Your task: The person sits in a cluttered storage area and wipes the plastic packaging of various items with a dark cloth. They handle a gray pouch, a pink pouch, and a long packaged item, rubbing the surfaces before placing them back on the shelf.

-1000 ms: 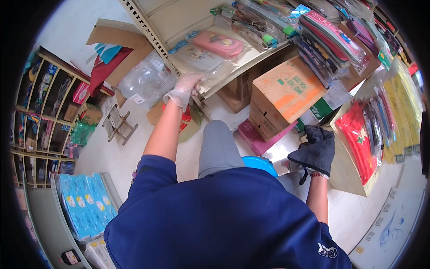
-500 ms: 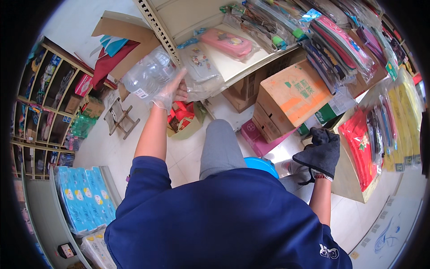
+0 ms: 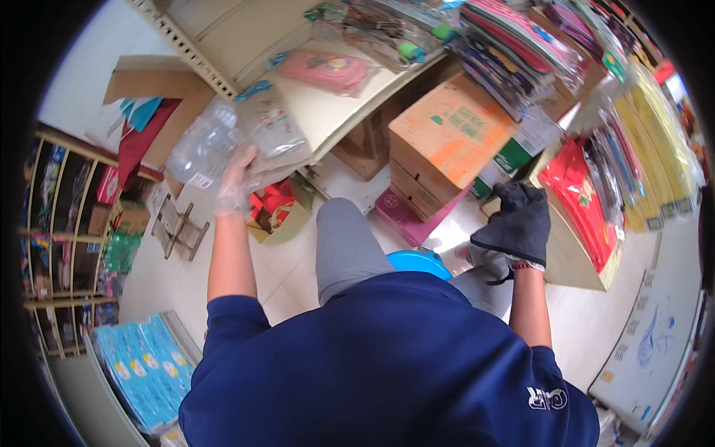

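My left hand (image 3: 235, 185), in a thin clear glove, is at the end of the shelf with its fingers stretched out. It touches a stack of clear plastic packets (image 3: 275, 134) overhanging the shelf's end. Left of that hand are clear plastic bottles (image 3: 207, 145) in wrap. On the right, my right hand (image 3: 521, 223) is bent inward and covered by a dark grey cloth (image 3: 514, 227), with a loop hanging down. A clear glove edge and red bracelet show at its wrist. The cloth hides the fingers, which look curled.
A pink packaged case (image 3: 324, 71) lies on the cream shelf (image 3: 357, 95). Below stand an orange-brown carton (image 3: 454, 130), a pink box (image 3: 406, 216) and a blue basin (image 3: 418, 263). Red packets (image 3: 573, 201) fill a bin at right. A folding stool (image 3: 179, 229) stands at left.
My view has shifted, so the shelf and goods appear farther left. My left hand remains against the packets at the shelf's end. The right hand still has the dark cloth around it.
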A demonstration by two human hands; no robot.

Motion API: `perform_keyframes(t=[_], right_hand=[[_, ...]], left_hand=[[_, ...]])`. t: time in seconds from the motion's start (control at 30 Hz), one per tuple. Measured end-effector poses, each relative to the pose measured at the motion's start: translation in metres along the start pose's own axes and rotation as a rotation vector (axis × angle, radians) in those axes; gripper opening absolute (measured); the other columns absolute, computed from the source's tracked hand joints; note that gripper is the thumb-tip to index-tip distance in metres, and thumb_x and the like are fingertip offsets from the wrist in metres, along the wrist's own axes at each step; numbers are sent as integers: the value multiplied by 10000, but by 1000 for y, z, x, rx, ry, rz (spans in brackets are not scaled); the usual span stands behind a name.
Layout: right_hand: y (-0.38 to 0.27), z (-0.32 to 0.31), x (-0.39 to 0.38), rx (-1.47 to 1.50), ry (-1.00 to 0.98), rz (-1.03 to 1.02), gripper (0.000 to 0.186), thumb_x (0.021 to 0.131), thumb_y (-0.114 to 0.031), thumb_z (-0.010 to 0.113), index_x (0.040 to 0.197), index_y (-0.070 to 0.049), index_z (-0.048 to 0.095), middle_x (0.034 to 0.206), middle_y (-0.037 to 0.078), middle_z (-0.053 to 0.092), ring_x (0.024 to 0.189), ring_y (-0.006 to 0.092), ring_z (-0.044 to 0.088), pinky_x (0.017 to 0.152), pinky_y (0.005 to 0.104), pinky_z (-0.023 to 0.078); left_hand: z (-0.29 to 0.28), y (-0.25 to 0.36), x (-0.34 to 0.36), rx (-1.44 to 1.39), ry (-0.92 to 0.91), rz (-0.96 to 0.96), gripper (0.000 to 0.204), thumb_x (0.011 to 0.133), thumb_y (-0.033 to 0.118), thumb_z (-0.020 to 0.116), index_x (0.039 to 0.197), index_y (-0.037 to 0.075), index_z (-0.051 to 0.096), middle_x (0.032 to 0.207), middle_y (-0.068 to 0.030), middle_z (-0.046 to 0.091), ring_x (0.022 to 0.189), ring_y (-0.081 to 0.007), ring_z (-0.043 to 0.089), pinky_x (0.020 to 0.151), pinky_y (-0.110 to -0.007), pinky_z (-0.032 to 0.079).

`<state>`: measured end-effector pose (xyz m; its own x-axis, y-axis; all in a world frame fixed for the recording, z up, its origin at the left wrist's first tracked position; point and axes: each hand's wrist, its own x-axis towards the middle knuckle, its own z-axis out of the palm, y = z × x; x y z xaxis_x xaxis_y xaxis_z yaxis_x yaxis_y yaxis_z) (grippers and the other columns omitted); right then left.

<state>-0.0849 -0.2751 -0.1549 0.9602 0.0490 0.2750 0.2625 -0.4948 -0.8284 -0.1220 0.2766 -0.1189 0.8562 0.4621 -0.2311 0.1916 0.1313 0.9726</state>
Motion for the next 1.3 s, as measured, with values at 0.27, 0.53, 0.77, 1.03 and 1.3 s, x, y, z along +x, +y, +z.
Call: perform_keyframes(t=[0.27, 0.53, 0.77, 1.03, 1.3], right_hand=[[-23, -5, 3, -345, 15, -135, 494, 628, -65, 721, 1094, -7, 567, 1129, 42, 692, 1067, 199, 634, 917, 260, 469], [-90, -24, 32, -384, 261, -349, 218, 811, -61, 613, 1024, -21, 634, 991, 145, 697, 963, 285, 653, 867, 330, 489], [-143, -36, 74, -518, 142, -456, 385, 838, -16, 536, 1220, 10, 572, 1150, 249, 591, 1071, 393, 573, 947, 439, 445], [-118, 43, 114, -934, 158, -914, 353, 772, -59, 553, 1107, 53, 551, 1064, 241, 585, 1018, 359, 590, 894, 433, 468], [-140, 91, 87, -1847, -146, -909, 438, 857, -40, 498, 1242, 168, 491, 1085, 291, 611, 991, 339, 643, 924, 396, 497]], left_hand=[[20, 28, -31, -127, -297, 306, 548, 917, 284, 631, 1335, -32, 469, 1251, -99, 557, 1161, -179, 510, 978, -327, 415], [172, 38, -61, -225, -649, 45, 385, 918, 261, 628, 1195, 5, 552, 995, -13, 562, 923, -100, 502, 841, -248, 400], [247, -46, -14, -327, -951, -48, 390, 940, 198, 629, 1261, 11, 512, 1125, -51, 605, 1058, -139, 578, 968, -293, 452], [246, -27, -46, 10, -857, -193, 371, 955, 321, 620, 1161, 14, 584, 1082, -78, 652, 939, -152, 630, 867, -297, 502], [228, -55, -80, -52, -877, -150, 338, 965, 374, 596, 1016, 48, 669, 984, -43, 678, 878, -115, 620, 844, -260, 489]])
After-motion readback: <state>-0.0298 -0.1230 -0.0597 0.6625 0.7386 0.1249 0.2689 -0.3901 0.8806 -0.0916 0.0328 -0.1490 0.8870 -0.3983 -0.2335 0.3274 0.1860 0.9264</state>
